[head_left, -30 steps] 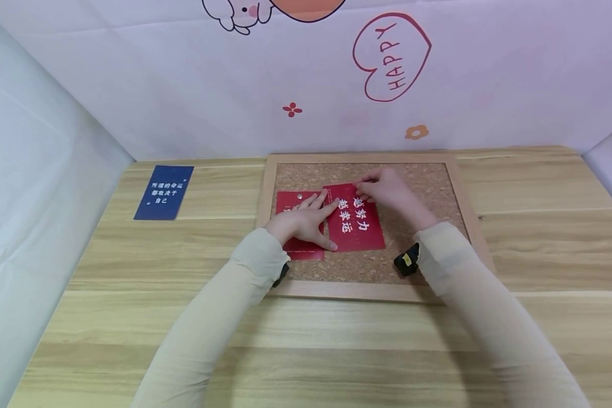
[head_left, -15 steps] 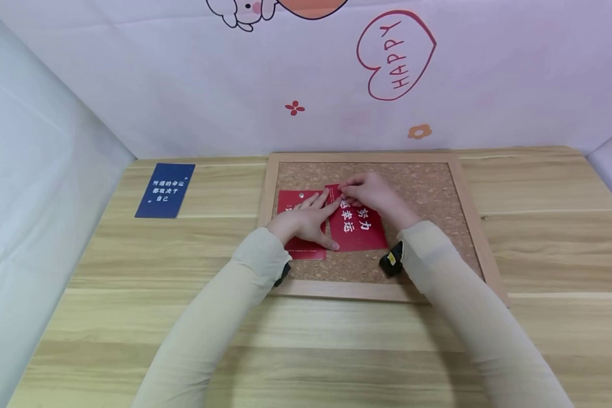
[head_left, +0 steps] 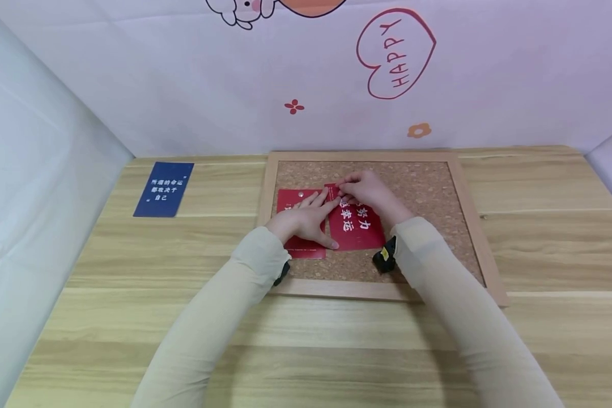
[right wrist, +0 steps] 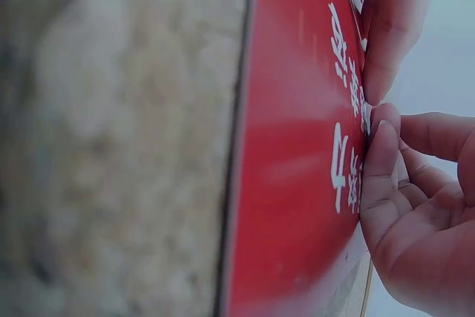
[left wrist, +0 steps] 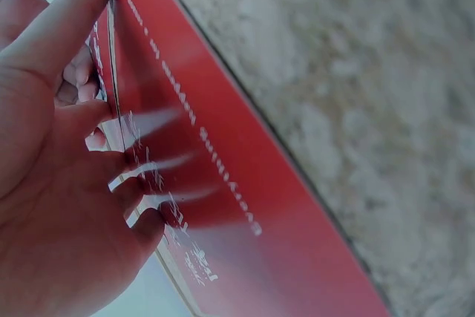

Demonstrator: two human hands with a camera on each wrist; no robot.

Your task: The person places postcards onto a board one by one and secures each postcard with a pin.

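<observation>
Two red cards with white lettering lie side by side on a framed cork board (head_left: 428, 184). My left hand (head_left: 306, 221) spreads across both, its fingers extended, covering much of the left card (head_left: 306, 249). A small round silver pin head (head_left: 300, 194) shows near that card's top edge. At the top left of the right card (head_left: 357, 238), my right hand (head_left: 367, 190) has its fingers bent and thumb and index fingertips together, close beside the left index fingertip. In the right wrist view those right fingertips (right wrist: 382, 135) meet at the card's surface; I cannot tell what they pinch.
A blue card (head_left: 163, 190) with white lettering lies on the wooden table (head_left: 132, 317) at the far left. The board's light wooden frame (head_left: 336, 288) borders the cork. A white printed cloth (head_left: 183, 85) stands behind the table. Black wrist cameras (head_left: 385, 256) hang below the cuffs.
My right hand has moved left along the right card's upper part, from its top right corner to its top left. The left hand stays spread over both cards.
</observation>
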